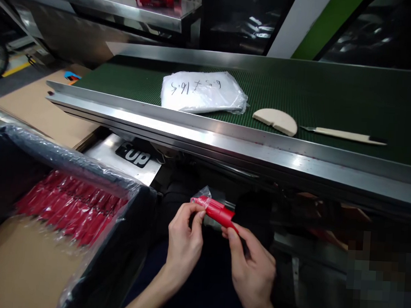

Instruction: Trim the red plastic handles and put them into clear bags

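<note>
A small red plastic part (pixel 217 211) in a clear plastic sleeve (pixel 203 194) is held between both hands, below the conveyor's metal edge. My left hand (pixel 183 240) pinches the sleeve's open end at the part's left tip. My right hand (pixel 251 266) grips the part's right end with thumb and fingers. To the left, a carton lined with a clear plastic bag (pixel 70 163) holds several bagged red parts (pixel 72 206) laid side by side.
A green conveyor belt (pixel 332 96) with a steel rail (pixel 206 133) runs across. On it lie a white bag stack marked with numbers (pixel 202 91), a beige half-round piece (pixel 276 121) and a knife (pixel 344 134). Flat cardboard (pixel 39 108) lies at left.
</note>
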`<state>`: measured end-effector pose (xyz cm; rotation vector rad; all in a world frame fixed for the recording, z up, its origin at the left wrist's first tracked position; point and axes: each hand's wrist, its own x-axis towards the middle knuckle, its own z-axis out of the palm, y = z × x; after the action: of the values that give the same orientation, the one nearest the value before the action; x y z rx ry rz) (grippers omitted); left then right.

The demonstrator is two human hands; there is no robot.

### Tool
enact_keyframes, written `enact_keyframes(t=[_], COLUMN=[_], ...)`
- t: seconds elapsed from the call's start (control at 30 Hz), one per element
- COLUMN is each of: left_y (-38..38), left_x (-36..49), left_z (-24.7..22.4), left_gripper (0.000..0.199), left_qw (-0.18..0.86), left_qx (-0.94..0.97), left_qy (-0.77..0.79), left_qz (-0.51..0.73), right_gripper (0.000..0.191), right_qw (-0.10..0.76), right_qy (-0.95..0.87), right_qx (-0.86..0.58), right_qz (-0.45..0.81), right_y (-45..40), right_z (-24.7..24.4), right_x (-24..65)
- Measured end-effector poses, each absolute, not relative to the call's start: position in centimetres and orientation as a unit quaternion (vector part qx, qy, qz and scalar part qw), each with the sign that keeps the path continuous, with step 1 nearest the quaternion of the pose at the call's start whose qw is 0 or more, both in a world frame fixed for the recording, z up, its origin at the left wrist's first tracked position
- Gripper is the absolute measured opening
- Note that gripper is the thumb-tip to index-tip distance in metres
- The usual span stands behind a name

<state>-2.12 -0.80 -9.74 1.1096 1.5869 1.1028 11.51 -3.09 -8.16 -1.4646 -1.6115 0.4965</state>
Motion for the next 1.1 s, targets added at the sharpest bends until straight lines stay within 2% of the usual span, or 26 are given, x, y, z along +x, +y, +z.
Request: enact_keyframes(t=[0.07,0.17,0.3,0.4,0.53,0.67,0.73,0.8,0.83,0.87,0.93,0.97,1.0,1.03,1.1], left_y=[-1.0,-1.6,-2.7,-3.1,-2.6,-2.9,-3.4,-3.7,-3.8,-3.9,-4.0,-4.2,-4.4,-4.5,-4.8], left_x=[-1.9,-1.2,0.3,0.3,-1.8,-2.6,-2.4,-2.8,-3.3,-4.0,-5.9,-6.8,-7.6,-8.2,-8.8], left_z=[-9.7,-10.0,-10.5,-10.2,-8.3,-6.3,-6.0,-6.2,-6.4,-6.6,-7.2,-7.5,-7.7,-7.9,-8.2], left_gripper=[0.012,0.014,0.020,0.021,0.016,0.012,0.009,0.010,0.014,0.031,0.088,0.106,0.108,0.095,0.057], left_qw=[0.439,0.454,0.495,0.511,0.473,0.474,0.459,0.405,0.373,0.346,0.330,0.338,0.349,0.361,0.384], left_qx=[0.444,0.426,0.417,0.433,0.488,0.605,0.645,0.653,0.652,0.655,0.678,0.688,0.692,0.690,0.678], left_qy=[0.642,0.642,0.621,0.598,0.581,0.496,0.451,0.450,0.465,0.488,0.534,0.550,0.562,0.571,0.575], left_qz=[0.445,0.447,0.443,0.441,0.447,0.404,0.412,0.455,0.469,0.461,0.383,0.332,0.289,0.261,0.251], right_gripper=[0.015,0.021,0.020,0.020,0.028,0.046,0.048,0.043,0.038,0.033,0.023,0.018,0.015,0.013,0.014], right_qw=[0.462,0.486,0.473,0.451,0.386,0.209,0.176,0.185,0.195,0.209,0.241,0.251,0.254,0.255,0.246], right_qy=[-0.541,-0.423,-0.461,-0.556,-0.714,-0.881,-0.888,-0.865,-0.850,-0.834,-0.796,-0.771,-0.746,-0.726,-0.713], right_qx=[-0.643,-0.661,-0.652,-0.611,-0.508,-0.336,-0.291,-0.282,-0.292,-0.315,-0.380,-0.415,-0.444,-0.462,-0.462], right_qz=[0.284,0.384,0.372,0.337,0.288,0.260,0.309,0.373,0.393,0.402,0.405,0.412,0.426,0.441,0.467], right_y=[-3.7,-4.5,-4.8,-4.2,-1.7,0.5,0.7,0.5,0.3,0.2,0.0,0.0,0.1,0.1,0.3], right_z=[-8.6,-9.4,-10.0,-9.9,-9.0,-7.6,-7.3,-7.3,-7.3,-7.3,-7.2,-7.0,-6.8,-6.5,-5.9], right_x=[10.9,10.4,10.3,11.4,14.3,15.8,15.5,14.8,14.5,14.2,13.7,13.4,13.2,12.9,12.2])
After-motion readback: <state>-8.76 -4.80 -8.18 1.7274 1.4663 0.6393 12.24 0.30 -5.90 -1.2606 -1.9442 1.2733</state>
